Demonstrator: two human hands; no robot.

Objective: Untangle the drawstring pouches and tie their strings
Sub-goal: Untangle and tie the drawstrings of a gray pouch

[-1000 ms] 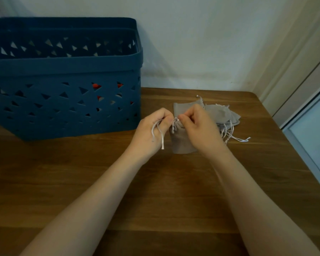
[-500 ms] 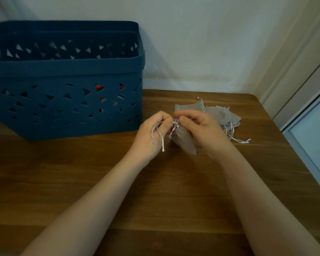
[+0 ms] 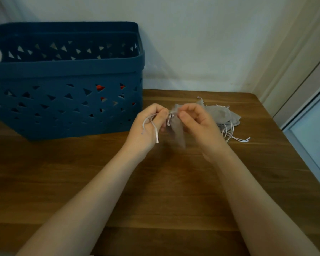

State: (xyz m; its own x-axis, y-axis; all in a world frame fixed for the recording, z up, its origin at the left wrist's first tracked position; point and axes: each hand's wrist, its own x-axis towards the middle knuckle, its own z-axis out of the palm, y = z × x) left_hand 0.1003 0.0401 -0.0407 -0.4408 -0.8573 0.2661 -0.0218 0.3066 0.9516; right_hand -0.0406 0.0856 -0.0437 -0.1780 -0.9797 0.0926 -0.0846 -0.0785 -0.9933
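A small grey drawstring pouch [image 3: 178, 130] hangs in the air between my two hands, above the wooden table [image 3: 164, 191]. My left hand [image 3: 150, 126] pinches its white strings [image 3: 151, 124], whose loose ends dangle over my palm. My right hand [image 3: 198, 124] pinches the gathered neck of the same pouch from the right. Behind my right hand lies a small heap of other grey pouches [image 3: 222, 113] with tangled white strings [image 3: 235, 135] trailing toward the front right.
A large dark blue perforated basket [image 3: 63, 100] stands at the back left on the table, against the white wall, with something red visible through its holes. The table's right edge runs beside a window frame [image 3: 307, 126].
The pouch has been lifted off the table and now hangs slanted between my hands. Both hands have risen slightly; the heap behind has not moved.
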